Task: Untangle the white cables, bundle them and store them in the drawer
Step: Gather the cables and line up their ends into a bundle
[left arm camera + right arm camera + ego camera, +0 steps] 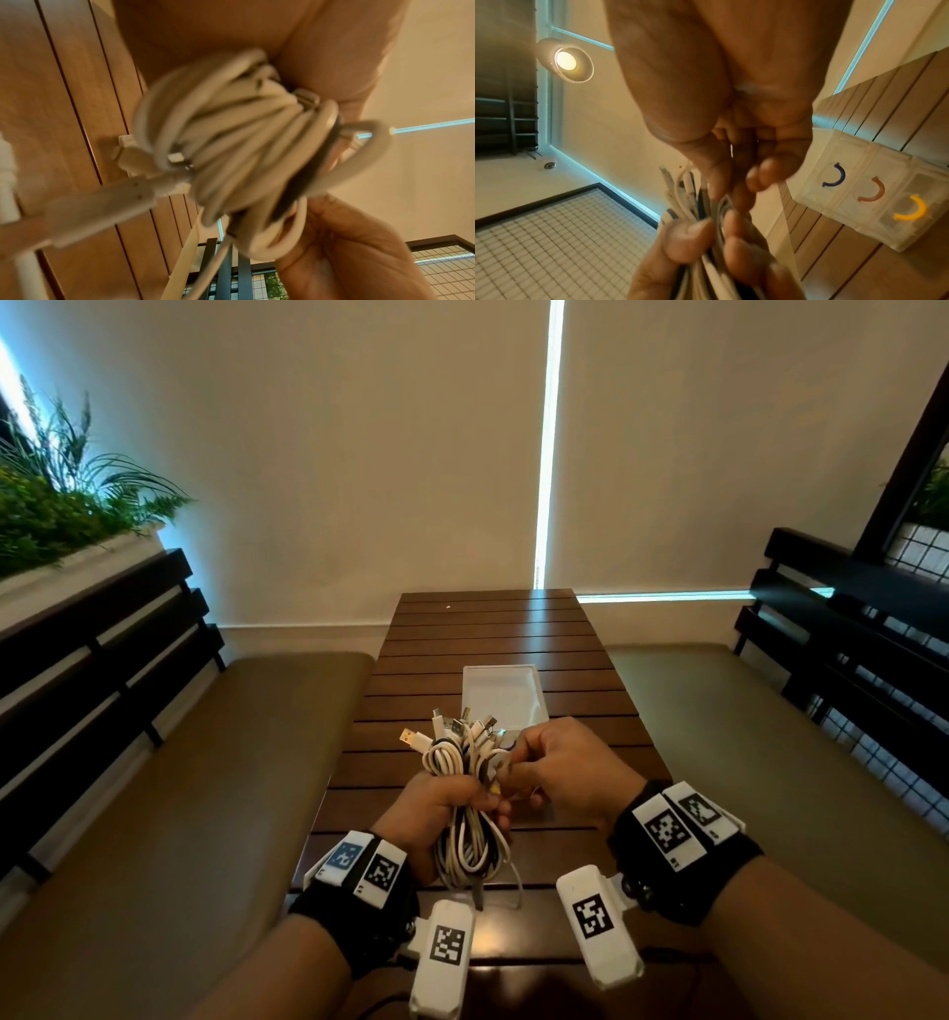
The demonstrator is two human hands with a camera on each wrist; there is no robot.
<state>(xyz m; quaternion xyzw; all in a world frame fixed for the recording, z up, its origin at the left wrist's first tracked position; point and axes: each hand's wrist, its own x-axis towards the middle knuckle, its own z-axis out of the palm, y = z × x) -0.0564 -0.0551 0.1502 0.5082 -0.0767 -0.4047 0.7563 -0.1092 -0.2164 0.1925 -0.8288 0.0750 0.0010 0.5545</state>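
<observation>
Above the near end of the worktop (462, 629), the left hand (436, 806) is clenched round the middle of the cables (464, 793), a thick white bundle held upright with a few dark strands among the white. Its fingers wrap the bundle from the left, and the thumb shows across the front in the right wrist view. Loops hang below the fist, and one thin strand trails down to the slats. Above the fist the plugs (462, 726) fan out, some with bare metal ends, one pointing left. The left wrist view shows the looped ends close up and blurred, with a dark band across them; what that band is cannot be told.

The right hand (560, 767) is just beside the bundle on its right, fingers curled, pinching strands at the upper part of it. From the right wrist camera its fingertips (759, 178) close on the cables just above the left thumb, though motion blur hides exactly which strand they hold.

Just beyond the hands, a pale translucent drawer unit (500, 693) stands on the worktop. In the right wrist view its front shows three drawers side by side with curved handles: blue, red-brown, and yellow (911, 209).

Cushioned benches (205, 788) flank the worktop, and plants (56, 500) stand behind the left one.
</observation>
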